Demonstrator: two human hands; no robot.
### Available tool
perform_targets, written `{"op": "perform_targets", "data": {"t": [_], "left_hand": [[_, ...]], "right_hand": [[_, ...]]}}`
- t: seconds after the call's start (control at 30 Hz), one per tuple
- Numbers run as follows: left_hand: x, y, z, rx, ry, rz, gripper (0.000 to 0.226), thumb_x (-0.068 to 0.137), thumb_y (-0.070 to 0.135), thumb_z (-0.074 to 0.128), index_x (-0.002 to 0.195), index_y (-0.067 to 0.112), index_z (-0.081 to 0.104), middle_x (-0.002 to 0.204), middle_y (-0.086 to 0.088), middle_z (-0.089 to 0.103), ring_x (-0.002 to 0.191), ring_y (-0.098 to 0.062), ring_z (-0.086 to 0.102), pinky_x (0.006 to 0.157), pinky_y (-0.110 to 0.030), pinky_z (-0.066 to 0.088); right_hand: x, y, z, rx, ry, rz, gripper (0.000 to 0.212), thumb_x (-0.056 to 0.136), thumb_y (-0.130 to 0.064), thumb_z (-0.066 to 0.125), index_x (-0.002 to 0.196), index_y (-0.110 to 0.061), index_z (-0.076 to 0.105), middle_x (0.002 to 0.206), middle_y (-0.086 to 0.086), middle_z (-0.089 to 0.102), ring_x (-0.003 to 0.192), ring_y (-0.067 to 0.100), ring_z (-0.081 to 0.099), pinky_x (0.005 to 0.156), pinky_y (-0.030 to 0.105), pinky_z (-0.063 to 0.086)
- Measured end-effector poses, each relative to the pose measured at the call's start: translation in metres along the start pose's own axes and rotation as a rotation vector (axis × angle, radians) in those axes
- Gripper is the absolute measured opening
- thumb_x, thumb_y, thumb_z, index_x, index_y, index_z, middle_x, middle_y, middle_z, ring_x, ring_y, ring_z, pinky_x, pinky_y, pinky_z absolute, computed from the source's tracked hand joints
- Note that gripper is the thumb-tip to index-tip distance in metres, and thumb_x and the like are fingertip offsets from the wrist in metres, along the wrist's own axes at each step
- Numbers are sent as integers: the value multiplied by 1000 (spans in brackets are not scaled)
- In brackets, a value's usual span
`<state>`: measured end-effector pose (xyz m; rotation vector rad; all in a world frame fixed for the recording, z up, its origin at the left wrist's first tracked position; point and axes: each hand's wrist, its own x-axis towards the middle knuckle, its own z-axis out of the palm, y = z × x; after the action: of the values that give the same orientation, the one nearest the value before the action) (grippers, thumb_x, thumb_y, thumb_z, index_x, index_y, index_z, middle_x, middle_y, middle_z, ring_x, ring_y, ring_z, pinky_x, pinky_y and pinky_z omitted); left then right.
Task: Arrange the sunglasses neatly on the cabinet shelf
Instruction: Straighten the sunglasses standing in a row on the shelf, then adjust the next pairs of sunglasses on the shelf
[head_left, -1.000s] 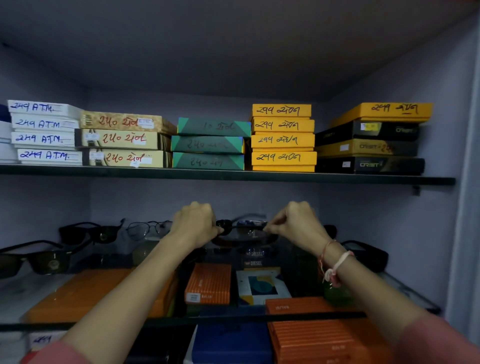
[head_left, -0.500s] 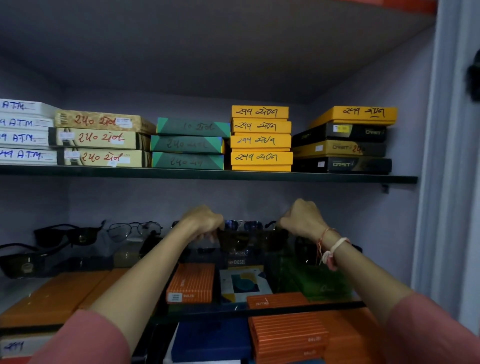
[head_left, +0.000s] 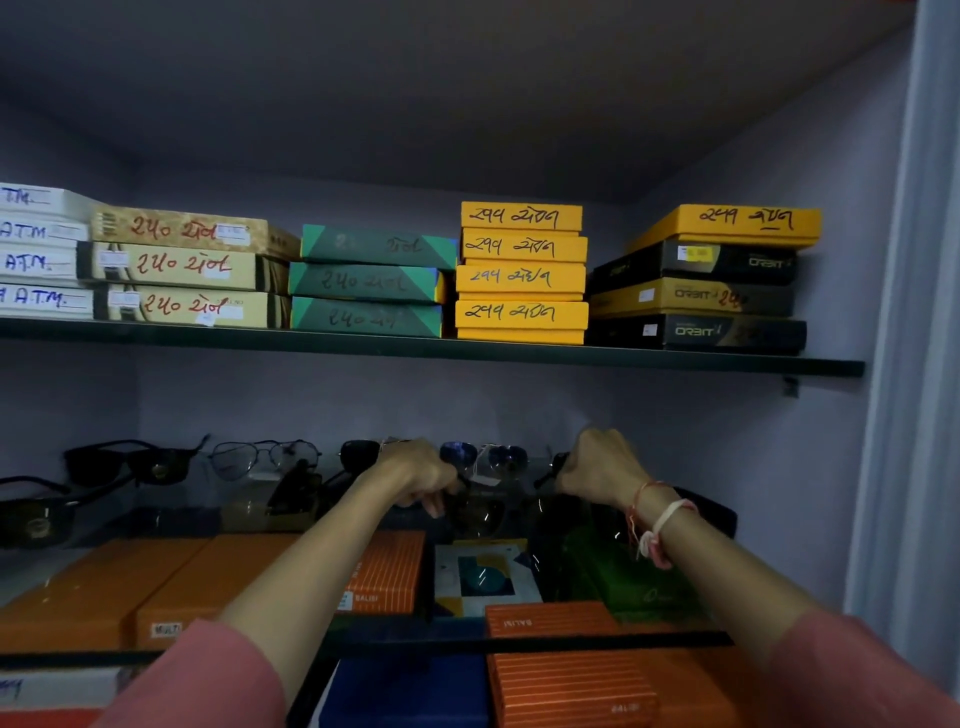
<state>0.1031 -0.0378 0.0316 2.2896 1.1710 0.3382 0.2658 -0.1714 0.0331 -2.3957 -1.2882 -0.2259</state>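
Spanning both hands, dark sunglasses (head_left: 480, 512), apparently pinched, left hand (head_left: 421, 475), right hand (head_left: 602, 467)

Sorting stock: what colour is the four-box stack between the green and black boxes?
Yellow, handwritten in black: the yellow box stack, head view.

This looks like a shop that sells glasses. A cabinet has a top shelf (head_left: 467, 347) full of flat boxes in neat stacks: yellow boxes (head_left: 521, 274), green boxes (head_left: 369, 282), tan boxes (head_left: 182, 266), white boxes (head_left: 41, 249) and black boxes (head_left: 696, 296). Numbers are written by hand on many of them. On the glass shelf (head_left: 519, 640) below, many pairs of sunglasses (head_left: 130, 462) stand in a row at the back. Orange boxes (head_left: 93, 592) lie under the glass.
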Motion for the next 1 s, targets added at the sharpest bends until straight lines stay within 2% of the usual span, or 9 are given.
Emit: {"op": "perform_targets", "data": {"t": [0.17, 0.3, 0.4, 0.5, 0.6, 0.73, 0.9, 0.97, 1.0], "left_hand": [[0, -7, -7, -42, -71, 21, 36, 87, 42, 63, 65, 13, 67, 37, 7, 63, 21, -1, 43, 29, -12, 29], [2, -40, -36, 40, 194, 41, 40, 83, 48, 64, 67, 13, 74, 53, 6, 67, 39, -4, 54, 37, -17, 36], [0, -76, -58, 207, 355, -3, 34, 83, 37, 65, 65, 8, 61, 73, -4, 66, 69, -21, 63, 53, -26, 47], [-5, -107, -72, 348, 374, -83, 32, 86, 33, 63, 103, 5, 66, 110, -10, 68, 100, -27, 66, 77, -32, 53], [-9, -130, -78, 457, 297, -83, 43, 85, 39, 64, 117, 9, 63, 119, -9, 66, 107, -24, 64, 83, -32, 52], [-8, -154, -85, 386, 303, -56, 42, 83, 37, 68, 117, 12, 65, 123, -6, 65, 111, -24, 62, 91, -33, 53], [-11, -175, -100, 286, 247, -29, 35, 83, 29, 70, 110, 8, 62, 115, -8, 67, 104, -23, 64, 83, -31, 51], [-11, -183, -106, 318, 232, -33, 33, 85, 30, 67, 110, 8, 60, 113, -9, 66, 103, -24, 63, 83, -32, 51], [-12, -186, -109, 338, 230, -32, 33, 87, 32, 65, 109, 9, 60, 112, -9, 66, 103, -24, 63, 82, -33, 51]], "right_hand": [[1, -1, -2, -105, -46, -25, 37, 78, -34, 71, 103, -8, 73, 104, 8, 70, 95, 24, 66, 77, 31, 54], [2, -27, -4, -116, 110, -34, 37, 79, -34, 68, 107, -11, 72, 115, 11, 69, 104, 28, 65, 81, 33, 52], [2, -67, 3, -40, 177, -97, 32, 78, -31, 68, 103, -12, 75, 110, 12, 72, 101, 30, 67, 80, 33, 54], [-1, -116, 22, 95, 102, -155, 33, 77, -31, 70, 94, -5, 78, 99, 13, 77, 90, 28, 71, 78, 38, 59], [-3, -157, 45, 214, -13, -134, 34, 74, -38, 74, 85, -5, 77, 93, 14, 75, 89, 28, 70, 73, 39, 59], [-6, -190, 66, 277, -155, -21, 49, 74, -50, 73, 54, -16, 44, 71, 6, 56, 71, 26, 61, 54, 27, 43], [-29, -188, 78, 481, -193, 63, 39, 96, 1, 42, 60, -15, 41, 52, 7, 49, 16, -1, 42, 27, 11, 33], [-27, -189, 78, 414, -214, 70, 30, 91, 3, 52, 62, -3, 56, 44, 10, 61, 35, 0, 63, 37, 9, 45], [-21, -191, 75, 457, -219, 116, 16, 87, -2, 63, 73, 5, 65, 60, 15, 69, 59, 10, 74, 51, 14, 55]]}}
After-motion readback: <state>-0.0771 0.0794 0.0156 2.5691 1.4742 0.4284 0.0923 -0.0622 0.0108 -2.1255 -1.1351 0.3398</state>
